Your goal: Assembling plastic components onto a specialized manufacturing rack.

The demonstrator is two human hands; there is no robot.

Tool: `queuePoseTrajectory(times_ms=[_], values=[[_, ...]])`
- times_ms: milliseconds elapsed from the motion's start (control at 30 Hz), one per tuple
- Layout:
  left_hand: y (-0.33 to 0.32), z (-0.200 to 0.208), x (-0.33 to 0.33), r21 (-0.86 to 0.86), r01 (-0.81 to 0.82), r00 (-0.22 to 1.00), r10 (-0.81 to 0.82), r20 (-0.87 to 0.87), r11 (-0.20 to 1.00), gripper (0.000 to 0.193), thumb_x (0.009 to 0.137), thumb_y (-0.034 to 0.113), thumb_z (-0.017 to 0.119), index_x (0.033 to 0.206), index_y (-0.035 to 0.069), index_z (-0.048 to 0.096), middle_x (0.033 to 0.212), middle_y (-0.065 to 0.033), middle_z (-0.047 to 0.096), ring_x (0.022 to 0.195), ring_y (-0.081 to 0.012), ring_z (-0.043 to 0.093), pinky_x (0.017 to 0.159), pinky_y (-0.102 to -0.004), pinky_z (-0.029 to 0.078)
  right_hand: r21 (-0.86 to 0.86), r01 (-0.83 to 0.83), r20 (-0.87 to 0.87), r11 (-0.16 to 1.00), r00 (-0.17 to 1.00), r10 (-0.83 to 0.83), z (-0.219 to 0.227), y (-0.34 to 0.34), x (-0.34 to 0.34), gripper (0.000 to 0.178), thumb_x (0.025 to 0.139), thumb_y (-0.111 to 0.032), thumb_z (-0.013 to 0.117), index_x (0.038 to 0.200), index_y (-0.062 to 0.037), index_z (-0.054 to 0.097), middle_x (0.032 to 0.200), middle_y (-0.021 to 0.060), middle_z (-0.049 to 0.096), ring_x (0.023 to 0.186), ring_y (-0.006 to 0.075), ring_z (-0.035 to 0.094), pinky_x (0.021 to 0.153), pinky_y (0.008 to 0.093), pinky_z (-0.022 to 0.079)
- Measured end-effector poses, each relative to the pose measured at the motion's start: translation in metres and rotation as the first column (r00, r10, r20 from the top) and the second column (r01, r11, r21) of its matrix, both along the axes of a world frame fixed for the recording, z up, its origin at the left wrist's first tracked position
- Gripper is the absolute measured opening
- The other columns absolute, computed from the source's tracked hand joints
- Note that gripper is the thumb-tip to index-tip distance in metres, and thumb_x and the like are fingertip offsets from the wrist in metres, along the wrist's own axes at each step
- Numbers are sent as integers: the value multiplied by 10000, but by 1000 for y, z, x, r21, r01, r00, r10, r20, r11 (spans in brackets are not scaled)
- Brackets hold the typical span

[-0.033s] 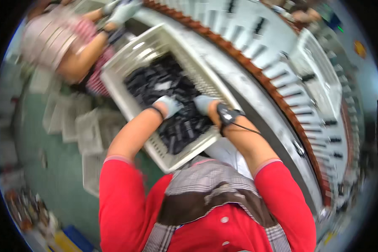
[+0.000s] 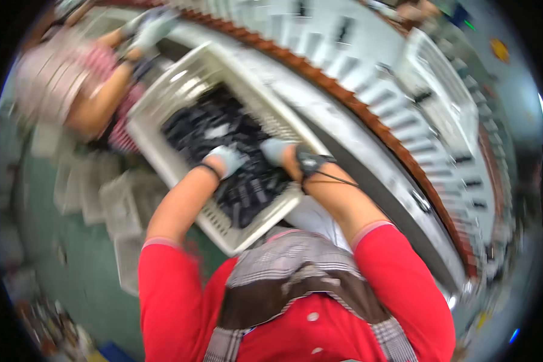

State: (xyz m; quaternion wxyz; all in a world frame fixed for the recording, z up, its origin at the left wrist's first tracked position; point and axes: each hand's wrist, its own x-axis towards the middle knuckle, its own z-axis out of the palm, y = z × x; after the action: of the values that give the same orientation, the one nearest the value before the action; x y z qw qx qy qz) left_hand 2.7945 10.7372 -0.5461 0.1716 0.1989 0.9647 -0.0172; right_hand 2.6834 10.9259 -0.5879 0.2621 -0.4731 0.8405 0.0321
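A long cream plastic crate (image 2: pixel 157 143) stands tilted across the view in front of me, holding a heap of small black parts (image 2: pixel 214 111) whose exact kind I cannot make out. A pale piece (image 2: pixel 218 131) lies on the heap. My left hand (image 2: pixel 228 160), in a light glove, reaches down among the parts near the middle of the crate. Close to its right, my right hand (image 2: pixel 274 152), also gloved, touches the heap by the crate's right wall. A black band with a cord circles that wrist. Blur and the parts hide the fingers of both hands.
Beyond the crate runs a conveyor (image 2: pixel 368 102) with a brown toothed edge and metal pieces in rows. A white tray (image 2: pixel 440 90) lies on its far part. At the upper left works another person with gloved hands (image 2: pixel 154 30). Several pale crates (image 2: pixel 123 202) stand on the green floor.
The whole view has shifted, so the crate, conveyor and other person sit further left in it. Both my hands stay in the black parts, with no clear change of hold.
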Motion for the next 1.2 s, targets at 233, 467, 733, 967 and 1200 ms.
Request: queuePoseTrajectory(times_ms=[233,467,733,967,1200], values=[[31,1,-7,-157,125,940,-66,336,980,378,831,186,552,1207,186,590,1177,-113,632,1059,-285,621,869,-411,512,-398,308,307,864,932,-191,128,15,23,344,733,-318,660,877,-7,689,836,227,668,825,383,648,751,446,511],[112,134,-22,474,-167,983,184,10,865,279,786,158,686,1018,47,580,943,-164,627,890,-340,598,779,-404,477,-647,739,736,189,670,-100,249,251,94,594,873,-179,641,1373,-31,357,1277,132,558,984,215,634,784,310,543],[424,231,-23,909,-380,914,-85,397,170,135,859,61,619,958,49,527,829,-41,616,744,-112,596,668,-233,480,196,821,869,-536,107,482,193,512,209,316,904,-306,617,1144,-107,566,924,33,619,807,143,618,690,319,541],[704,243,-57,938,-255,927,-335,168,-235,83,883,115,627,900,37,604,823,-82,671,651,-89,553,603,-226,446,121,616,936,-778,189,296,177,613,267,213,800,-200,722,842,-193,514,718,-45,434,623,131,448,616,331,436],[821,218,-111,946,-183,962,-245,116,-268,174,887,236,655,868,67,619,772,-73,678,588,-81,554,538,-218,432,286,456,894,-843,189,405,143,716,299,220,822,-238,702,787,-209,487,657,-59,384,586,104,426,553,296,385]])
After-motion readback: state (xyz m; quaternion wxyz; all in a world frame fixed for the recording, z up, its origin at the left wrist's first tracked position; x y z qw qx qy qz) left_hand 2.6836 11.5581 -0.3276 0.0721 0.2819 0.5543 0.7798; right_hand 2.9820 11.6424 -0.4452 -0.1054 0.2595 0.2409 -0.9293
